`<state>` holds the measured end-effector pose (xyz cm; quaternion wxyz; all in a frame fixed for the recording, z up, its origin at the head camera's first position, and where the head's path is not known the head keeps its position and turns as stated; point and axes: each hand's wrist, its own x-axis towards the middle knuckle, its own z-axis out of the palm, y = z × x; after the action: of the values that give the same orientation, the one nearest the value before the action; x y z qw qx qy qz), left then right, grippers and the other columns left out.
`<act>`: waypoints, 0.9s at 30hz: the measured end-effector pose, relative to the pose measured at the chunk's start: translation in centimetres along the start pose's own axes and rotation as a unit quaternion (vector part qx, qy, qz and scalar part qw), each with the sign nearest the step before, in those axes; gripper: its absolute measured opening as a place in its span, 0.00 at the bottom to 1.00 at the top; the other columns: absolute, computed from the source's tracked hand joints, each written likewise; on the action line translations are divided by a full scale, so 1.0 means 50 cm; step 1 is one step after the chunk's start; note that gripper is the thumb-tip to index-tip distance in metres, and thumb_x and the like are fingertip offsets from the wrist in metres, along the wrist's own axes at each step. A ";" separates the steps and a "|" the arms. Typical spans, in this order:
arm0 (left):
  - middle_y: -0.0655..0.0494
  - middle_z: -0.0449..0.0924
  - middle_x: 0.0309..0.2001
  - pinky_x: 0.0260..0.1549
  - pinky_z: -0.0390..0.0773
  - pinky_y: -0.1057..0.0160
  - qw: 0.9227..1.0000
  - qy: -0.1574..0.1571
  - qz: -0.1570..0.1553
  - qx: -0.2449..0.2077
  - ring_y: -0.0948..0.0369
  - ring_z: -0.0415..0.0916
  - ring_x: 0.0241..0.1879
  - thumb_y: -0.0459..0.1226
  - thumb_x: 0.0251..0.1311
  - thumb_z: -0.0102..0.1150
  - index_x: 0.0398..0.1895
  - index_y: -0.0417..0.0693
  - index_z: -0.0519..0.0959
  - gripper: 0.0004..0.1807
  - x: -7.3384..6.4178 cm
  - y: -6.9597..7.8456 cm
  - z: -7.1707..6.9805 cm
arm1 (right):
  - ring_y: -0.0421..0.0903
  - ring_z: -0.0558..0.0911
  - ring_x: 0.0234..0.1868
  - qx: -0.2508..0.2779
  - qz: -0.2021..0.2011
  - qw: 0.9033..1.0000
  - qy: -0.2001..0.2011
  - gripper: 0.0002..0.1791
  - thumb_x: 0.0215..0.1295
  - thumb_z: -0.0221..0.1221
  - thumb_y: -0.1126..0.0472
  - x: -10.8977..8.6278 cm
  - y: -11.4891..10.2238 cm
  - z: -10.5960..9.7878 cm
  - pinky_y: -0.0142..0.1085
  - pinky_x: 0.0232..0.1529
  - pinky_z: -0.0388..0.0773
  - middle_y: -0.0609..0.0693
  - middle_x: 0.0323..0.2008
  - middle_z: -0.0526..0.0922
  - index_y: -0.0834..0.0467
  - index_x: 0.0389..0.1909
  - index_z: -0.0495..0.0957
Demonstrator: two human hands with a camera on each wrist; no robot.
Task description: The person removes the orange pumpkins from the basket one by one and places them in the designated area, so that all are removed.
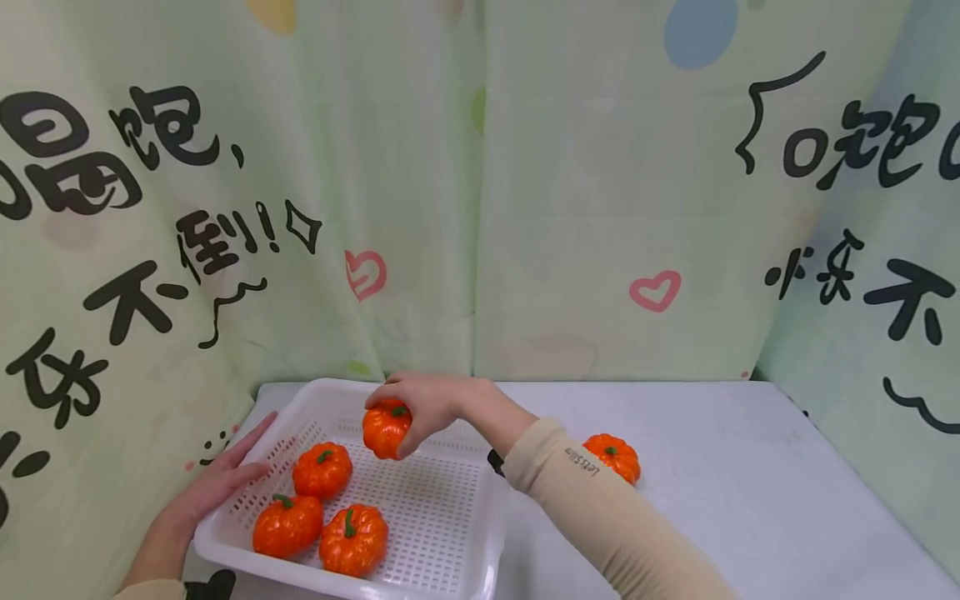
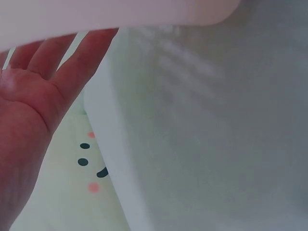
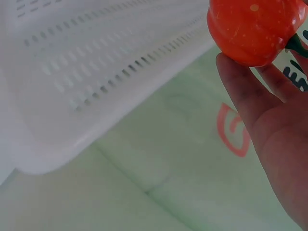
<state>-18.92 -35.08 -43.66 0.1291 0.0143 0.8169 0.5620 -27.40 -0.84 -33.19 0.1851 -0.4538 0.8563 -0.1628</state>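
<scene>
Centrally, a person's right hand (image 1: 431,406) grips the held pumpkin (image 1: 384,435) above the far part of a white basket (image 1: 435,492); the fingers and thumb pinch its orange sides, and a green stem shows between them. The right wrist view shows fingertips pressed against the glossy skin, just beside the slotted wall of the basket. Below, three more pumpkins sit in the left part of the basket: the far pumpkin (image 1: 322,471), the left pumpkin (image 1: 287,528) and the near pumpkin (image 1: 353,542), grouped closely; whether they touch cannot be told. At the left side, the left hand (image 1: 225,482) lies against the basket's rim, its fingers straight and its thumb set apart from them. The left wrist view shows the palm and extended fingers, their tips hidden behind the rim. To the right of the basket, the fifth pumpkin (image 1: 617,454) rests on the white desk (image 1: 720,483), partly covered by the beige sleeve (image 1: 615,517). Behind stands a pale green cloth (image 1: 570,192) printed with black characters and pink hearts.
</scene>
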 end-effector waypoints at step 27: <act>0.30 0.33 0.78 0.42 0.85 0.50 1.000 -0.018 -0.019 0.002 0.52 0.75 0.59 0.40 0.74 0.49 0.82 0.62 0.38 0.41 0.001 -0.004 -0.007 | 0.49 0.73 0.57 -0.001 0.095 0.989 0.117 0.37 0.56 0.71 0.56 -0.300 0.160 -0.108 0.45 0.53 0.78 0.49 0.61 0.71 0.50 0.68 0.72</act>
<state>-19.02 -35.49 -43.74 0.1541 0.0092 0.8157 0.5574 -27.85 16.62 -29.49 0.0982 -0.3483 0.9114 -0.1959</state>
